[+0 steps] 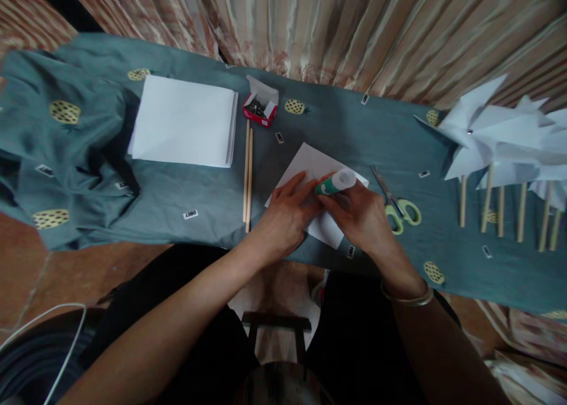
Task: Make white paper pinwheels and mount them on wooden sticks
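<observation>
A square sheet of white paper (pixel 326 231) lies turned cornerwise on the cloth-covered table. My left hand (pixel 290 216) rests on it with fingers stretched out, pressing it down. Between the fingers of my right hand (pixel 365 216) is a green and white glue stick (pixel 335 182), tilted, its lower end towards the middle of the sheet. My fingers hide the spot where the stick meets the paper. Just right of that hand lie scissors (pixel 392 201) with light green handles, their blades pointing away from me.
A stack of white paper (pixel 186 121) lies at the left. Beside it are a red box (pixel 260 104) of small metal pieces and two wooden sticks (pixel 248 177). Several white paper pinwheels (pixel 482 133) on sticks lie at the right. A curtain (pixel 345 27) hangs behind.
</observation>
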A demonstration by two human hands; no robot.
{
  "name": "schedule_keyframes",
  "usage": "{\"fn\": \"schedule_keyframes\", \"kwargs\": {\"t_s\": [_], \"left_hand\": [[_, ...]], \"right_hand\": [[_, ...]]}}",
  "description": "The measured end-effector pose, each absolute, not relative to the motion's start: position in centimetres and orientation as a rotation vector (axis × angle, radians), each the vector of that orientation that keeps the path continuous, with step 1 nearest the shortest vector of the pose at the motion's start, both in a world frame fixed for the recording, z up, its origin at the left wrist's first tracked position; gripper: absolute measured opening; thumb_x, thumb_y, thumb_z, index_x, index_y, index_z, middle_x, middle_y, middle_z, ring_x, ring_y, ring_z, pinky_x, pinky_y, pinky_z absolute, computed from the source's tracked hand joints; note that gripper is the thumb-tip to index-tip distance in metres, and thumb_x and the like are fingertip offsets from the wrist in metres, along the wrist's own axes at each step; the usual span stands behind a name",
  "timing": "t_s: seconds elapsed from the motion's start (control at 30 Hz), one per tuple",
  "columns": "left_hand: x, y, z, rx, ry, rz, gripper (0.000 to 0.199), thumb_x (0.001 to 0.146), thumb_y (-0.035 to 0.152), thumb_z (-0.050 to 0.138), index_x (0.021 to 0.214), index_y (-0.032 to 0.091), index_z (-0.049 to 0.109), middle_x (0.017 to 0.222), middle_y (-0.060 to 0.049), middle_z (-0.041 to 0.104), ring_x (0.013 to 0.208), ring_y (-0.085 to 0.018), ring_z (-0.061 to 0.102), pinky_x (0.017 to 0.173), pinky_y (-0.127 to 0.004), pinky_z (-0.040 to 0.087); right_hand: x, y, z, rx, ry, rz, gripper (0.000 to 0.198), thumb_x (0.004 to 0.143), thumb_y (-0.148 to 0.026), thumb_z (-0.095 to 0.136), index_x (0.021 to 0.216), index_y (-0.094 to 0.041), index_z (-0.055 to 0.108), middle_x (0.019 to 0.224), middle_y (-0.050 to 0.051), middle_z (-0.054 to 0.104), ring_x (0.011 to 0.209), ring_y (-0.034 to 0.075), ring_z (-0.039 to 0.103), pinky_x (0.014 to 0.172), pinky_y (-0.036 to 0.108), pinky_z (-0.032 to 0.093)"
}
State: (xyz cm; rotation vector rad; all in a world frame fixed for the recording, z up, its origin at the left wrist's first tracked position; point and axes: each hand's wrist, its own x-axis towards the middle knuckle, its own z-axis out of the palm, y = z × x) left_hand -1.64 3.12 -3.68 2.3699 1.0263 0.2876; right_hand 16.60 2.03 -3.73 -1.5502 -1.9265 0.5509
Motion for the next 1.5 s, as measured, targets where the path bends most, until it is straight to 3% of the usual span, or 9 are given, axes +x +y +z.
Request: {"fn": "schedule_keyframes", "kwargs": {"t_s": [0.27,0.57,0.73,0.93,1.1,1.2,1.27,1.5], "left_hand": [[-1.7,3.0,-4.0,2.388,1.043,0.285,0.058,0.080,0.000,0.045,0.131,0.023,0.061,0.155,-0.014,0.043,0.148,-0.038,0.027,0.108,-0.064,0.037],[-1.7,3.0,-3.8,2.373,1.035,0.297,0.059,0.079,0.000,0.044,0.131,0.025,0.061,0.158,-0.010,0.039,0.149,-0.037,0.026,0.109,-0.064,0.037],[-1.6,3.1,-3.6,2.361,1.036,0.297,0.059,0.079,0.000,0.045,0.130,0.025,0.061,0.158,-0.010,0.040,0.149,-0.036,0.027,0.109,-0.063,0.037],[-1.7,3.1,-3.7,2.311,1.045,0.313,0.055,0.075,-0.002,0.047,0.122,0.018,0.068,0.154,-0.015,0.045,0.148,-0.038,0.028,0.109,-0.065,0.037],[-3.0,3.5,-3.0,1.919,0.987,0.678,0.057,0.076,0.000,0.043,0.124,0.019,0.066,0.151,-0.010,0.050,0.144,-0.027,0.040,0.115,-0.054,0.038],[-3.0,3.6,-2.3,1.358,1.015,0.872,0.044,0.086,0.016,0.048,0.127,0.019,0.063,0.143,-0.012,0.057,0.132,-0.029,0.054,0.099,-0.048,0.053],[-2.5,3.5,-2.0,1.049,1.003,0.879,0.040,0.087,0.028,0.055,0.125,0.017,0.063,0.133,-0.014,0.063,0.124,-0.030,0.060,0.093,-0.044,0.054],[-0.9,2.3,-2.9,1.109,0.944,0.853,0.050,0.065,0.013,0.059,0.115,0.016,0.062,0.122,-0.010,0.066,0.112,-0.023,0.062,0.089,-0.034,0.051]], "right_hand": [[17.2,2.2,-3.0,-1.608,-1.960,0.574,0.017,0.087,-0.033,0.061,0.097,-0.020,0.066,0.092,0.008,0.072,0.086,0.027,0.070,0.075,0.040,0.056],[16.7,2.3,-3.5,-1.562,-1.926,0.599,0.021,0.090,-0.034,0.060,0.105,-0.021,0.064,0.104,0.011,0.073,0.098,0.029,0.069,0.086,0.044,0.055],[17.0,2.2,-3.3,-1.585,-1.913,0.681,0.018,0.087,-0.033,0.062,0.099,-0.021,0.067,0.096,0.009,0.073,0.094,0.029,0.070,0.085,0.047,0.055],[19.7,2.4,-2.4,-1.414,-1.230,0.952,0.018,0.082,-0.038,0.071,0.096,-0.027,0.070,0.095,0.002,0.075,0.090,0.021,0.070,0.089,0.044,0.057],[21.0,2.1,-2.3,-1.299,-1.107,1.098,0.013,0.086,-0.038,0.068,0.095,-0.031,0.072,0.102,0.001,0.075,0.111,0.024,0.068,0.101,0.048,0.053],[20.4,1.7,-2.3,-1.284,-1.090,1.174,0.018,0.088,-0.044,0.063,0.097,-0.031,0.071,0.106,0.003,0.075,0.112,0.025,0.068,0.102,0.049,0.054],[19.6,1.4,-2.2,-1.255,-1.033,1.238,0.025,0.090,-0.049,0.058,0.096,-0.029,0.070,0.105,0.004,0.075,0.108,0.025,0.070,0.100,0.049,0.055],[17.5,0.7,-1.9,-1.163,-0.870,1.436,0.029,0.084,-0.051,0.068,0.096,-0.025,0.069,0.091,0.005,0.076,0.089,0.023,0.074,0.082,0.041,0.062]]}}
